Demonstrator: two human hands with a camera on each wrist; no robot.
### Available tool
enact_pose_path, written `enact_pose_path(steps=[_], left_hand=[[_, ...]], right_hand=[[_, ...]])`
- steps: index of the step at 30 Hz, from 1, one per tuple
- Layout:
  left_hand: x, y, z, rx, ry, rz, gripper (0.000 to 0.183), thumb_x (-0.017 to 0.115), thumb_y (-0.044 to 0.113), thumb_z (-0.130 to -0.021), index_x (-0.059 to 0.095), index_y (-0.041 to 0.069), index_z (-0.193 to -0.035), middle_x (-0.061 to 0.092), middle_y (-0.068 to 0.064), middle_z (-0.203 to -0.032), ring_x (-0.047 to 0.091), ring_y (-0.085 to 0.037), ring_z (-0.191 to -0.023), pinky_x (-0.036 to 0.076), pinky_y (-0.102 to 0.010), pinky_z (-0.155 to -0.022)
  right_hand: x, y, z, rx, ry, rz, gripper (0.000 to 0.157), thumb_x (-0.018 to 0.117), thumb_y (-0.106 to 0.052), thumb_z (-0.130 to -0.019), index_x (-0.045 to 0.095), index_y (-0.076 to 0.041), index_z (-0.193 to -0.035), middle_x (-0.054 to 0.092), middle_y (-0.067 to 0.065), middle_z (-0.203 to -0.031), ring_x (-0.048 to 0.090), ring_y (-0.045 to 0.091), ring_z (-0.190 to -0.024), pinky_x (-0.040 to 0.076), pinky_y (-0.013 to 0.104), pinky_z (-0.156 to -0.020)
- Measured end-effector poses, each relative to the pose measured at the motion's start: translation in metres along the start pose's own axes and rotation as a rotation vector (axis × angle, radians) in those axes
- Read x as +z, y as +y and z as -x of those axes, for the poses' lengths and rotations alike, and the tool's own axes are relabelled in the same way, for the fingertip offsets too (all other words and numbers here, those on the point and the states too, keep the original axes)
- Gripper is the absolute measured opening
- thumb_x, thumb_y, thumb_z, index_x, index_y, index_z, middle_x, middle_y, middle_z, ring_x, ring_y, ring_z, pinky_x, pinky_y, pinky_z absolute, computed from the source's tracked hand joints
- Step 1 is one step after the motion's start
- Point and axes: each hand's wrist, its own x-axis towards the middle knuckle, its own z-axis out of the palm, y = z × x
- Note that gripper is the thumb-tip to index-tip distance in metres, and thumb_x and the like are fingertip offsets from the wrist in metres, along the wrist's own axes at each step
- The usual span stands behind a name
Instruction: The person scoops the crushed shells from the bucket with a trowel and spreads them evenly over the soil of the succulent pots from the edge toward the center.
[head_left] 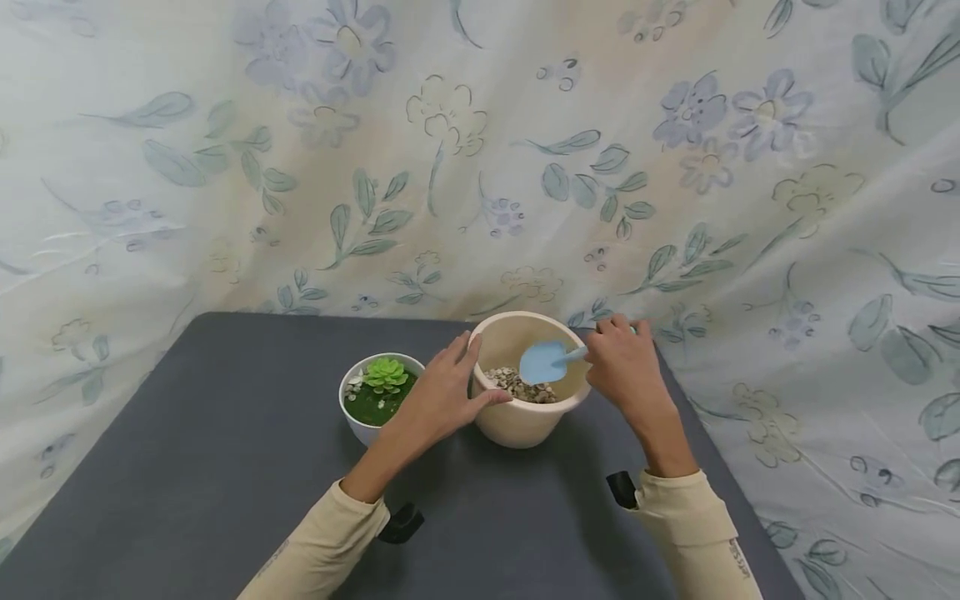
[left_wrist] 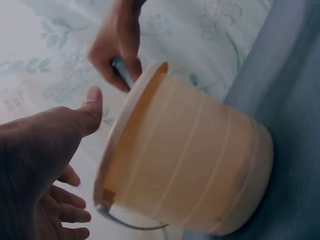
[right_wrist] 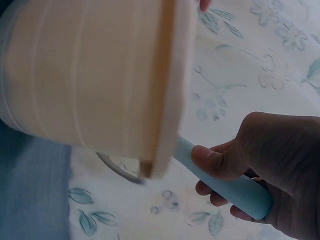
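A cream bucket (head_left: 517, 429) stands on the dark grey table, with small pebbles (head_left: 504, 380) at its bottom. My right hand (head_left: 628, 367) grips the handle of a light blue hand trowel (head_left: 542, 363), whose blade is inside the bucket over the pebbles. In the right wrist view, fingers and thumb wrap the trowel's handle (right_wrist: 235, 192) and the bucket hides the blade. At the bucket's left rim is my left hand (head_left: 438, 392), thumb and fingers spread apart. From the left wrist view, that hand (left_wrist: 45, 135) holds nothing and a gap shows between it and the rim.
Left of the bucket, partly behind my left forearm, sits a white bowl (head_left: 362, 431) with a green succulent (head_left: 386, 375), green ground cover and pale stones. A floral cloth (head_left: 480, 167) hangs behind the table (head_left: 225, 433). The bucket's wire handle (left_wrist: 132, 226) hangs down its side.
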Motion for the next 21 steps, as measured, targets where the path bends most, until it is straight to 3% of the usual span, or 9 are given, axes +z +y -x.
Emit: enact_pose_path(steps=[5, 10, 14, 21], left_hand=[[0.01, 0.003, -0.002, -0.012, -0.038, 0.012, 0.109, 0.076, 0.064, -0.087, 0.033, -0.004, -0.161, 0.028, -0.03, -0.169, 0.044, -0.046, -0.151, 0.048, -0.055, -0.116], [0.011, 0.002, 0.0, -0.007, -0.007, 0.023, 0.11, 0.079, 0.063, -0.084, 0.037, -0.005, -0.159, 0.031, -0.029, -0.168, 0.046, -0.044, -0.149, 0.051, -0.054, -0.112], [0.01, 0.001, 0.002, -0.009, -0.008, 0.007, 0.108, 0.079, 0.064, -0.084, 0.04, -0.004, -0.158, 0.033, -0.027, -0.168, 0.05, -0.044, -0.147, 0.054, -0.054, -0.109], [0.015, -0.002, 0.002, 0.06, 0.026, -0.057, 0.102, 0.079, 0.062, -0.085, 0.047, -0.006, -0.154, 0.04, -0.03, -0.163, 0.055, -0.044, -0.142, 0.057, -0.052, -0.105]], right_hand=[[0.011, -0.009, -0.012, -0.046, -0.053, 0.0, 0.006, 0.081, -0.006, -0.086, 0.075, -0.007, -0.085, 0.067, 0.011, -0.089, 0.061, 0.035, -0.1, 0.047, 0.059, -0.1], [0.025, -0.023, -0.025, -0.075, -0.074, 0.029, 0.017, 0.08, -0.005, -0.084, 0.069, -0.011, -0.074, 0.066, 0.01, -0.085, 0.059, 0.033, -0.093, 0.048, 0.057, -0.095], [0.036, -0.036, -0.032, -0.103, -0.076, 0.058, 0.015, 0.083, -0.007, -0.084, 0.072, -0.011, -0.074, 0.069, 0.01, -0.085, 0.063, 0.034, -0.094, 0.051, 0.058, -0.095], [0.045, -0.047, -0.038, -0.119, -0.061, 0.069, 0.016, 0.088, -0.012, -0.08, 0.074, -0.013, -0.072, 0.073, 0.01, -0.082, 0.065, 0.034, -0.094, 0.05, 0.06, -0.095]])
